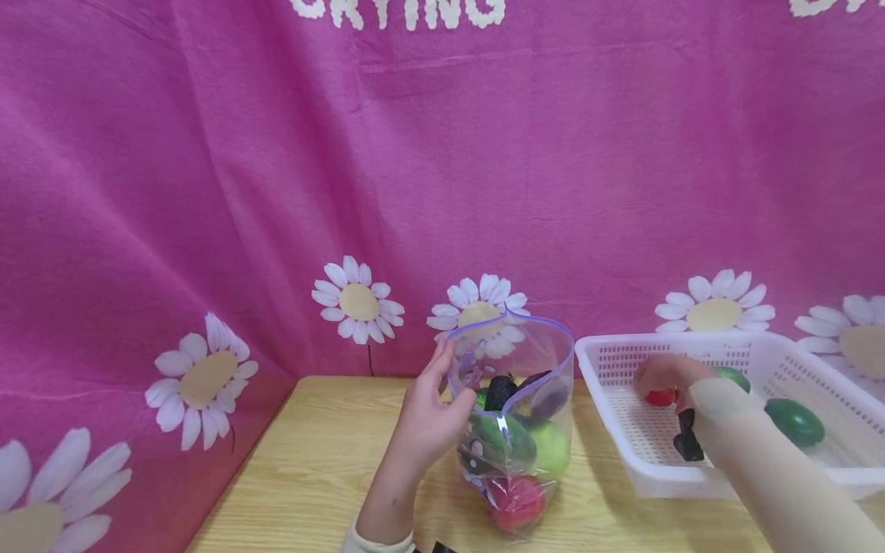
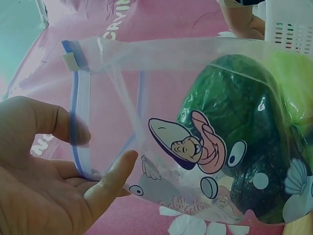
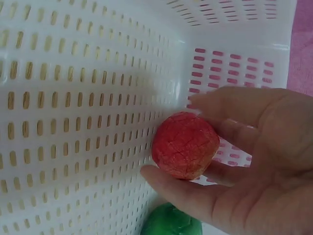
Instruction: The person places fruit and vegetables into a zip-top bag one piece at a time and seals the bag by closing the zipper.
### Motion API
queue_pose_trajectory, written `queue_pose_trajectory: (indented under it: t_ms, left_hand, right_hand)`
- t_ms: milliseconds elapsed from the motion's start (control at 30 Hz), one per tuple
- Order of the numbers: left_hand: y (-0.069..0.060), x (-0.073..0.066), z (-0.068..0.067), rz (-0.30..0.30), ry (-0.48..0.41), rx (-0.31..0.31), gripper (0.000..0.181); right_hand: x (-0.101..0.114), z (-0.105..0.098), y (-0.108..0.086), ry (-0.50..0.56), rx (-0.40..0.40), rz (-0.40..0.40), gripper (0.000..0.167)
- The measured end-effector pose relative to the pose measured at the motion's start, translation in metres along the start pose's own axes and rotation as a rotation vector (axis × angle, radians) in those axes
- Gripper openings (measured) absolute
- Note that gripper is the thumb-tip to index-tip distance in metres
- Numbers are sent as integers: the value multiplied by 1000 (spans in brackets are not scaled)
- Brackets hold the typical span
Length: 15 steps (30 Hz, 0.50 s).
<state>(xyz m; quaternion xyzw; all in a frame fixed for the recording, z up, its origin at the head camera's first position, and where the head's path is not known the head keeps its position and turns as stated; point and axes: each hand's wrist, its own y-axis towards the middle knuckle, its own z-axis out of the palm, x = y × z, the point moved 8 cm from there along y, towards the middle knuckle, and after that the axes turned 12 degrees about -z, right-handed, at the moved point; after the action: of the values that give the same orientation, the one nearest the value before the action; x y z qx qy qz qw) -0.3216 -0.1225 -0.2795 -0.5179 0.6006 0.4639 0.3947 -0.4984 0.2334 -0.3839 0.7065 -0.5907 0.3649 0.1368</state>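
My left hand [image 1: 432, 418] holds the rim of a clear zip bag [image 1: 512, 453] at its left side, the thumb outside it. The bag stands with its purple-edged mouth spread. Inside are dark green pieces [image 2: 234, 93], a yellow-green piece [image 1: 551, 451], a dark purple piece [image 1: 546, 398] and a red-pink piece [image 1: 515, 503] at the bottom. My right hand [image 1: 671, 376] is down in a white basket [image 1: 681, 480], with fingers and thumb curled round a red round fruit [image 3: 185, 145]. A green oval piece [image 3: 171, 221] lies near the thumb.
Another green oval piece [image 1: 795, 422] lies in the basket, right of my forearm. Bag and basket stand side by side on a wooden table [image 1: 325, 461]. A pink cloth with daisies [image 1: 442, 192] hangs behind the table and down its left side.
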Motion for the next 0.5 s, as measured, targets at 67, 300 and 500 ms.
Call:
queue_pose_trajectory:
  t_ms: [67,300,500]
  left_hand:
    - [0,0,0,1,1,4,71]
    - [2,2,-5,18,-3,-6,70]
    - [5,4,-1,8,-13,6,70]
  right_hand:
    - [1,0,-2,1,1,-19,34]
    - [21,-7,-9,-70,41,-109,34]
    - [58,-35,-24,-70,-28,-207,43]
